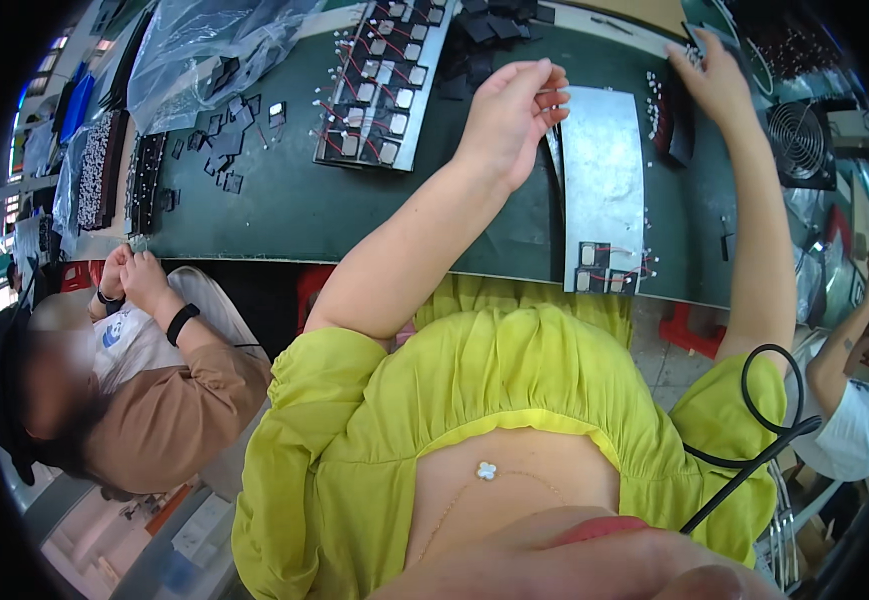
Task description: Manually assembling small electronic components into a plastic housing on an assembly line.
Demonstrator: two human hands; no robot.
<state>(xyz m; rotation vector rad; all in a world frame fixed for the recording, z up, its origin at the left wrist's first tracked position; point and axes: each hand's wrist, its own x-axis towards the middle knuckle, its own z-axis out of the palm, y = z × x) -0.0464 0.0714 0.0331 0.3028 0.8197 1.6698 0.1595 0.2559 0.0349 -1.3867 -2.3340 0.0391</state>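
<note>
My left hand is above the table beside the far-left corner of a long silvery strip; its fingers are curled in, and anything between them is hidden. At the strip's near end sit a few small black square parts with pale centres, red wires and white connectors. My right hand reaches to the far right, thumb and forefinger apart around some small white-tipped pieces. Just left of it stands a dark stack with white connectors along its edge.
Another silvery strip filled with such parts lies left of centre on the green table. Loose black squares and a clear plastic bag are farther left. A fan stands at right. A co-worker sits at left.
</note>
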